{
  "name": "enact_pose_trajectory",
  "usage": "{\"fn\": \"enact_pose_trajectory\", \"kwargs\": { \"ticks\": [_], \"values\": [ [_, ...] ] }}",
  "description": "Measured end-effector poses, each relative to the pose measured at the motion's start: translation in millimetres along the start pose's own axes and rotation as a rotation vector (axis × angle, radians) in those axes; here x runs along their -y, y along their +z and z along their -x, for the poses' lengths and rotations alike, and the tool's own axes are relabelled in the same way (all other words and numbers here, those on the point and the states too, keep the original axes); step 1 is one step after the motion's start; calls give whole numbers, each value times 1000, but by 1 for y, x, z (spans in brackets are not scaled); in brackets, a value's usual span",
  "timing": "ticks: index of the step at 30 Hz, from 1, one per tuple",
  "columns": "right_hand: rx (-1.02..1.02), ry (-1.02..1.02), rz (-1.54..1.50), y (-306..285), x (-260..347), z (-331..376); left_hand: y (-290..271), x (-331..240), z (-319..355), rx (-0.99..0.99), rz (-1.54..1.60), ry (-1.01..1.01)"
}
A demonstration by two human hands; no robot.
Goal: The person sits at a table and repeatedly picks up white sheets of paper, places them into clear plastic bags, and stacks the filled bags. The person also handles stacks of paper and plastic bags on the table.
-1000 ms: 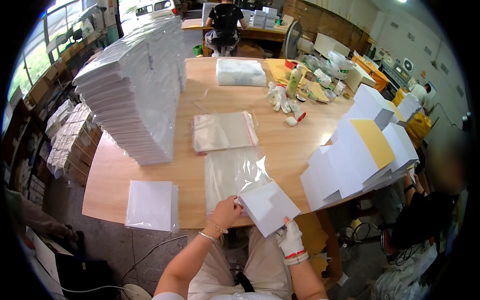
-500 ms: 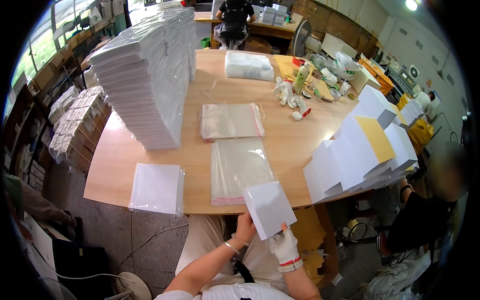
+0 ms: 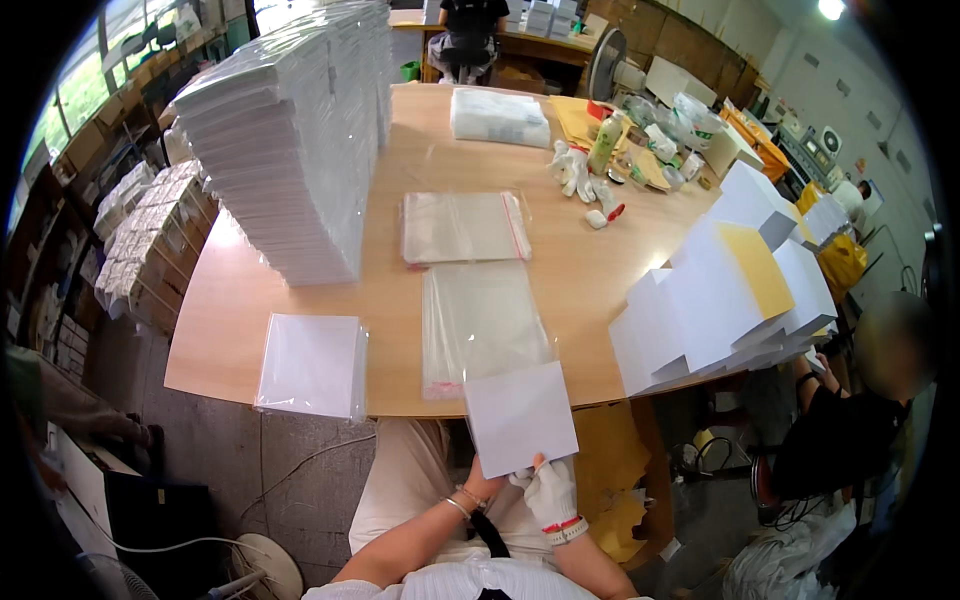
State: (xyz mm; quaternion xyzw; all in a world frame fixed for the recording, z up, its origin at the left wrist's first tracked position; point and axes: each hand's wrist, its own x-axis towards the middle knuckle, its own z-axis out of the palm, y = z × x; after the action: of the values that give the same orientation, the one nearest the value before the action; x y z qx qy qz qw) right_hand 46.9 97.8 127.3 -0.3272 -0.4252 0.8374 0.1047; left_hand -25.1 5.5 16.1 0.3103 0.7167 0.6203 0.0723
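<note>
- Where the wooden table (image 3: pixel 560 290) met its left edge, a tall stack of white bagged packs (image 3: pixel 290 140) was seen, each pack sealed in clear film.
- Just in front of that stack, near the table's front edge, a flat white pack (image 3: pixel 312 365) in a clear sleeve was laid by itself.
- At the table's middle, a small pile of empty clear bags (image 3: pixel 462 226) with a red strip along one side was placed, and nearer the front edge a single clear bag (image 3: pixel 482 328) was spread flat; nothing could be seen inside it.
- Below the front edge, over the lap, a white square card (image 3: pixel 520 415) was held up, clear of the table and just beyond the spread bag.
- The card's lower edge was pinched by the bare left hand (image 3: pixel 483 487) and by the white-gloved right hand (image 3: pixel 548 492), both closed on it.
- On the right, white folded cards (image 3: pixel 720 300) were fanned in overlapping rows, one with a yellow face.
</note>
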Motion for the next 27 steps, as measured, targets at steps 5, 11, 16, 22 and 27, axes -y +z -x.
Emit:
{"fn": "enact_pose_trajectory", "kwargs": {
  "ticks": [5,11,16,22,27],
  "values": [
    [-83,104,-72,-4,-2,-11,-3,-1,11,-12,258,-233],
    [-17,-29,-88,20,4,-19,2,18,23,138,153,-408],
    [42,-12,-281,32,12,-61,-3,-19,7,-58,330,-395],
    [172,38,-486,29,1,-39,-5,-3,20,-63,462,-536],
    [250,270,388,5,34,-7,-54,-29,8,-73,421,-623]
  ]
}}
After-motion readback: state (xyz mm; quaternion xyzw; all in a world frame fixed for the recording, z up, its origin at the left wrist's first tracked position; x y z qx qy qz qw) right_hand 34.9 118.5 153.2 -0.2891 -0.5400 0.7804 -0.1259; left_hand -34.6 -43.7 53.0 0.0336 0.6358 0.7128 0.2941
